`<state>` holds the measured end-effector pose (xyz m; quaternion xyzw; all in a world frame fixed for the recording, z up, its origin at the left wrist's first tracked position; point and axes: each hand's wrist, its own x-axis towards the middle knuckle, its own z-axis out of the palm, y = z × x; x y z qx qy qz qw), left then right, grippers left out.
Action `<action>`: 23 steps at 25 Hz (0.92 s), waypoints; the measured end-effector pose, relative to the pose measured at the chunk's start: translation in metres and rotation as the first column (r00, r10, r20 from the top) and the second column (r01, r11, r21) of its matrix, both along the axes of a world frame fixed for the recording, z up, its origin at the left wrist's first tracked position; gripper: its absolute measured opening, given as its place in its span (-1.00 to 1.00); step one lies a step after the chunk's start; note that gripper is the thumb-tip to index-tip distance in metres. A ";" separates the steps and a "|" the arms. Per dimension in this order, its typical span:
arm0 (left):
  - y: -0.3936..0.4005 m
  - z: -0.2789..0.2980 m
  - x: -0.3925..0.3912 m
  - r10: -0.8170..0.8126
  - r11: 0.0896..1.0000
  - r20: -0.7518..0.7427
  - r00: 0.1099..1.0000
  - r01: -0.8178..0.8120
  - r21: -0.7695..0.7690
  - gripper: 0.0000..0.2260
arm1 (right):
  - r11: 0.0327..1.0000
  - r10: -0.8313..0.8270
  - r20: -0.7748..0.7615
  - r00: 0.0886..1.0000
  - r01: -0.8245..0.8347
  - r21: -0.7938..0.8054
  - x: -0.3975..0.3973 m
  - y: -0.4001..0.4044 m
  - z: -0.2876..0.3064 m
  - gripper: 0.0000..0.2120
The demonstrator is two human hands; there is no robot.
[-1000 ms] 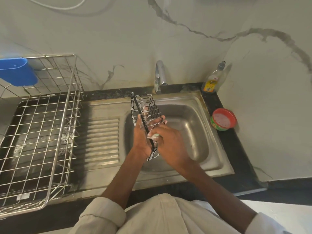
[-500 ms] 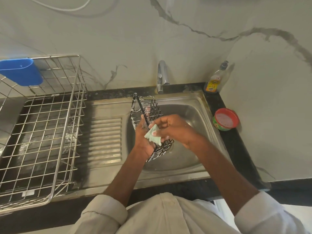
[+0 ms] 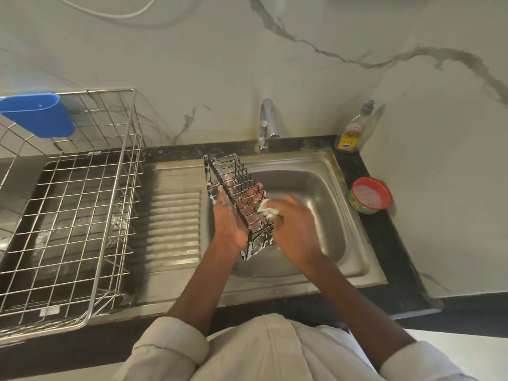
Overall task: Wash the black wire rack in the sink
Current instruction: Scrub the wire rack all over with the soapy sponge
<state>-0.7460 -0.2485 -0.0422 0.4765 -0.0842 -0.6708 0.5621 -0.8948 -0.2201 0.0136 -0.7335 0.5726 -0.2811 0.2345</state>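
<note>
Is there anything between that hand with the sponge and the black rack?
Nothing visible. The right hand presses the pale sponge straight against the black wire rack, which the left hand holds over the sink.

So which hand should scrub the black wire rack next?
Probably the right hand: it already holds the pale green scrub pad against the black wire rack, while the left hand is busy holding the rack above the steel sink.

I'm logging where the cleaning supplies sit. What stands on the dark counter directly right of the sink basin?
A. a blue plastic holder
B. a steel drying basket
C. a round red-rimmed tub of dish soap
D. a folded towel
C: the round red-rimmed tub sits on the dark counter just right of the sink, while the blue holder and steel basket are far left.
</note>
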 end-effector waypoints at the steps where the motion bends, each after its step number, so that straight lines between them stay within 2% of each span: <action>1: 0.000 -0.001 0.000 0.002 1.000 -0.014 1.000 -0.003 -0.009 -0.26 | 0.993 -0.119 -0.067 0.991 0.120 0.013 -0.004 -0.003 0.000 -0.64; 2: 0.000 0.001 -0.002 0.015 1.000 -0.034 0.999 -0.015 -0.006 -0.25 | 0.981 -0.194 -0.082 0.978 0.194 -0.003 -0.006 -0.003 -0.001 -0.67; 3: -0.001 0.001 -0.003 0.022 1.000 -0.057 0.998 -0.022 -0.002 -0.24 | 0.976 -0.214 -0.030 0.976 0.213 -0.034 -0.004 0.002 -0.002 -0.70; 5: -0.005 0.004 -0.005 0.056 0.998 -0.116 0.992 -0.059 -0.018 -0.25 | 0.987 -0.107 0.137 0.985 0.122 -0.103 0.003 0.018 -0.003 -0.72; 7: -0.010 0.002 -0.007 0.094 0.993 -0.202 0.975 -0.105 -0.046 -0.28 | 0.988 0.049 0.208 0.977 -0.017 -0.155 0.007 0.035 -0.006 -0.72; 10: -0.012 -0.001 -0.013 0.084 0.995 -0.270 0.959 -0.095 -0.026 -0.31 | 0.999 0.030 0.275 0.961 -0.018 -0.048 -0.004 0.035 -0.010 -0.73; 11: -0.014 -0.004 -0.015 0.080 0.996 -0.285 0.955 -0.089 -0.019 -0.32 | 1.000 0.013 0.265 0.964 -0.017 0.014 -0.009 0.035 -0.011 -0.73; 13: -0.015 -0.006 -0.018 0.105 0.994 -0.266 0.958 -0.108 0.003 -0.36 | 0.992 0.039 0.146 0.989 -0.055 0.111 -0.017 0.041 -0.016 -0.71; 15: -0.018 -0.010 -0.022 0.151 0.989 -0.263 0.953 -0.143 0.048 -0.40 | 0.987 0.061 0.079 0.995 -0.073 0.147 -0.018 0.047 -0.016 -0.68; 17: -0.017 -0.013 -0.028 0.140 0.990 -0.248 0.959 -0.130 0.056 -0.41 | 0.998 -0.015 0.106 0.994 0.008 0.066 -0.012 0.041 -0.007 -0.69; 20: -0.008 -0.006 -0.037 0.071 0.993 -0.215 0.974 -0.049 0.106 -0.34 | 0.982 -0.138 0.234 0.962 0.164 -0.095 -0.001 0.026 0.011 -0.74; 23: -0.011 -0.013 -0.037 0.016 0.999 -0.271 0.962 -0.004 0.047 -0.32 | 0.975 -0.055 0.219 0.974 0.100 -0.198 -0.004 0.033 0.005 -0.76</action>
